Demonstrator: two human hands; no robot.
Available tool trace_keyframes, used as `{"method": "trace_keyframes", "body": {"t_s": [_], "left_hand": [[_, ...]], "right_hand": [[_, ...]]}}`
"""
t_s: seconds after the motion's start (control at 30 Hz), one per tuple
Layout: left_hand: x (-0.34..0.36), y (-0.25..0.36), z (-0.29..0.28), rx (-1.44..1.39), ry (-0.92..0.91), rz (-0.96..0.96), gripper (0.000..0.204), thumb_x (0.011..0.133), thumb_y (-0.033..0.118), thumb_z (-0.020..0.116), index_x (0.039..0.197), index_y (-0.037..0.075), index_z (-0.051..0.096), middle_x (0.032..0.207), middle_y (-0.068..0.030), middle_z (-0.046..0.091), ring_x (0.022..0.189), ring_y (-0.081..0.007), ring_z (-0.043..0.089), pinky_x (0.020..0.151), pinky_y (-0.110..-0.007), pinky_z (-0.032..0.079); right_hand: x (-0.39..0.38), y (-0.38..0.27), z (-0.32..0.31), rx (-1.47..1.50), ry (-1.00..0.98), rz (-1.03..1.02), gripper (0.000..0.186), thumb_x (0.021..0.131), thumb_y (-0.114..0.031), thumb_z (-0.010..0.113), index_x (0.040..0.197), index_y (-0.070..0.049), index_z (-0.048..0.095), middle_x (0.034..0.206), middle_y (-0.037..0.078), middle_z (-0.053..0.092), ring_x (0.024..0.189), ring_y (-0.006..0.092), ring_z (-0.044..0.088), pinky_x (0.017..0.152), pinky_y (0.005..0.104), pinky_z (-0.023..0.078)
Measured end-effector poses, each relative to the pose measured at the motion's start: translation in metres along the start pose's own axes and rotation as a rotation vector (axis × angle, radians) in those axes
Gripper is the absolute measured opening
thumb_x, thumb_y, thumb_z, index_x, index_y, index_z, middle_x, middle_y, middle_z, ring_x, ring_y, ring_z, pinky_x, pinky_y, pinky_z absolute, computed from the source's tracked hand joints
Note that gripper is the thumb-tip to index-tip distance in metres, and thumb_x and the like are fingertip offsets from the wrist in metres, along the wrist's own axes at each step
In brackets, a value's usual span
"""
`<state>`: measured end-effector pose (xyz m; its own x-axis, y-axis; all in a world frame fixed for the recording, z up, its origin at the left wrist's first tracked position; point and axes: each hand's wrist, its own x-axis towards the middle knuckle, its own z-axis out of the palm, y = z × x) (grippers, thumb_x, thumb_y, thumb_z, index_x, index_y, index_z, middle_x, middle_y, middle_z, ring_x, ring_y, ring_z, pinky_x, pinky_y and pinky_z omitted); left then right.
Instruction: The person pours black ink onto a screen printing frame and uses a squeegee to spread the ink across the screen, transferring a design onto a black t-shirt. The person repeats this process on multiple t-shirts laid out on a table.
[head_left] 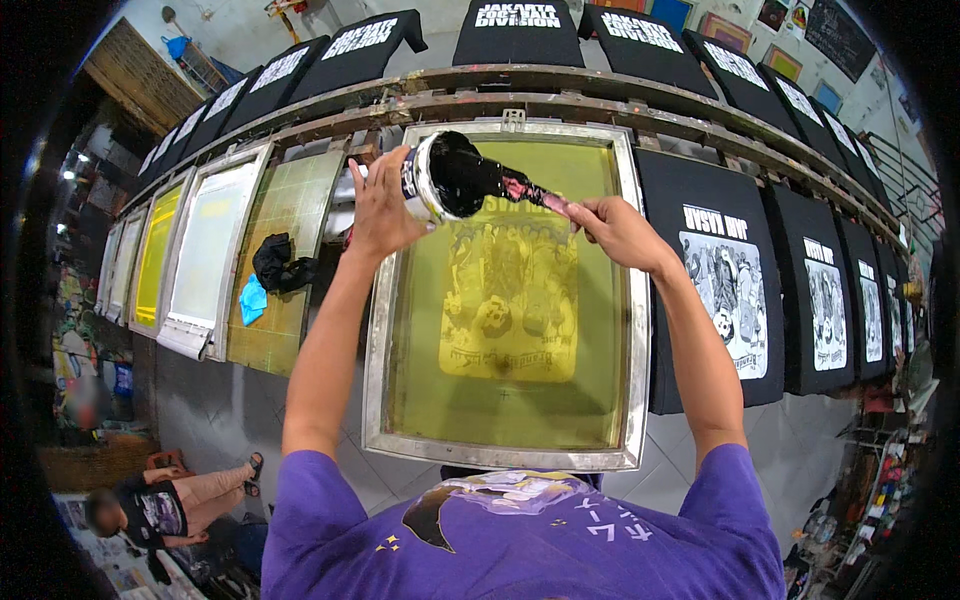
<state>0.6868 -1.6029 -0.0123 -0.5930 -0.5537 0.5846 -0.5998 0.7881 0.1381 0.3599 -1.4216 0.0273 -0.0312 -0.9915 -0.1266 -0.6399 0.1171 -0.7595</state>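
Note:
A white tub [412, 187] of thick black ink [457, 178] is tipped on its side above the far part of a screen-printing frame, with my left hand [378, 208] wrapped round its outside. My right hand [615, 232] pinches the handle of an ink-smeared spatula [522, 188], pinkish near the grip. Its black-coated end reaches into the tub's mouth. Below both hands lies the metal-edged screen [378, 350], its yellow-green mesh carrying a picture stencil of a group of figures and a ball. The tub's far wall is partly hidden by ink.
Black printed shirts [705, 195] lie on boards to the right, and more shirts [517, 35] line the far rail. Leftward are a board with a black cloth [283, 263] and a blue cloth [253, 299], then several screens [213, 240]. A person [190, 500] sits at lower left.

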Motion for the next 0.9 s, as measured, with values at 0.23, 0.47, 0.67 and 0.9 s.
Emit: {"method": "trace_keyframes", "body": {"t_s": [0.23, 0.47, 0.67, 0.9], "left_hand": [[0.007, -0.055, 0.029, 0.232, -0.114, -0.027, 0.103, 0.063, 0.043, 0.085, 0.147, 0.005, 0.038, 0.144, -0.011, 0.048, 0.136, -0.0315, 0.044, 0.116, -0.075, 0.013], [0.008, -0.072, 0.042, 0.338, -0.178, -0.067, 0.095, 0.064, 0.034, 0.083, 0.144, 0.002, 0.043, 0.141, -0.0114, 0.05, 0.133, -0.0308, 0.046, 0.115, -0.076, 0.014], [0.007, -0.067, 0.045, 0.303, -0.146, -0.074, 0.094, 0.061, 0.026, 0.083, 0.143, 0.002, 0.043, 0.139, -0.0115, 0.05, 0.131, -0.0305, 0.047, 0.115, -0.075, 0.016], [0.009, -0.055, 0.041, 0.3, -0.149, -0.068, 0.096, 0.059, 0.023, 0.084, 0.143, 0.002, 0.042, 0.14, -0.0111, 0.05, 0.134, -0.0297, 0.046, 0.116, -0.075, 0.015]], "right_hand": [[0.072, 0.048, 0.038, -0.029, 0.2, -0.15, 0.048, 0.105, -0.041, 0.055, 0.095, 0.004, 0.068, 0.066, 0.012, 0.059, 0.063, 0.0198, 0.052, 0.063, 0.04, 0.044], [0.112, 0.08, 0.082, -0.448, 0.212, -0.099, 0.038, 0.104, -0.04, 0.053, 0.1, -0.005, 0.067, 0.083, 0.022, 0.069, 0.08, 0.0434, 0.067, 0.071, 0.0535, 0.05], [0.115, 0.11, 0.101, -0.583, 0.299, -0.233, 0.03, 0.105, -0.036, 0.051, 0.1, -0.008, 0.06, 0.082, 0.017, 0.07, 0.075, 0.0422, 0.066, 0.065, 0.0538, 0.049], [0.09, 0.136, 0.091, -0.671, 0.332, -0.186, 0.02, 0.102, -0.028, 0.055, 0.107, -0.01, 0.059, 0.087, 0.018, 0.07, 0.077, 0.0421, 0.068, 0.065, 0.0534, 0.051]]}}
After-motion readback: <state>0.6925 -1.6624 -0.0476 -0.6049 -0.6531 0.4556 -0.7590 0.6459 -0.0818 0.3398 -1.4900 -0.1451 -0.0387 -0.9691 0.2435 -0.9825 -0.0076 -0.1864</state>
